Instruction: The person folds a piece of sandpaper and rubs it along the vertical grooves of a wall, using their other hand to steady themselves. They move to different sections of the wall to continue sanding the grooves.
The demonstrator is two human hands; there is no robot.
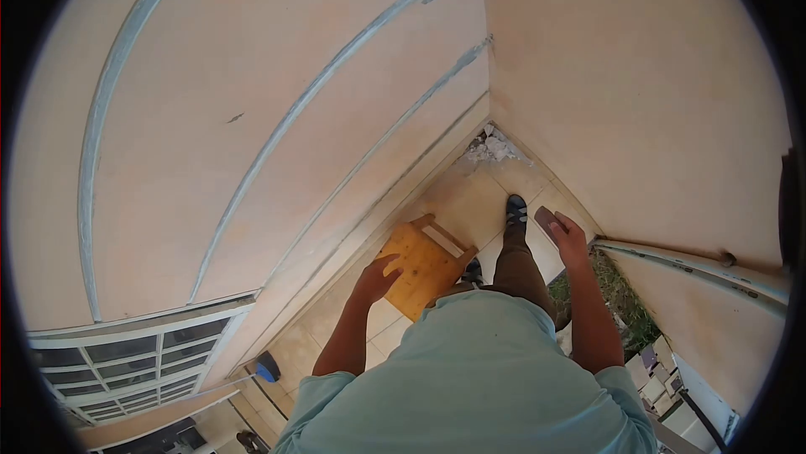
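Note:
My right hand [571,242] is closed around a flat reddish-brown piece of sandpaper [549,223], which juts out past the fingers toward the left. Below it are the tiled floor and my shoe [516,211]. On the other side, my left hand [375,279] is held with its fingers apart and nothing in them. In this view it overlaps the edge of a wooden stool [424,262], whose yellowish seat lies below. Ahead on the left, the pale peach wall [353,110] carries several long grey filler strips [294,110].
White rubble [494,148] lies in the floor corner where the two walls meet. To the right is a door frame [697,262], with grass [617,294] beyond it. A paned window [138,357] and a blue object [267,367] are at lower left.

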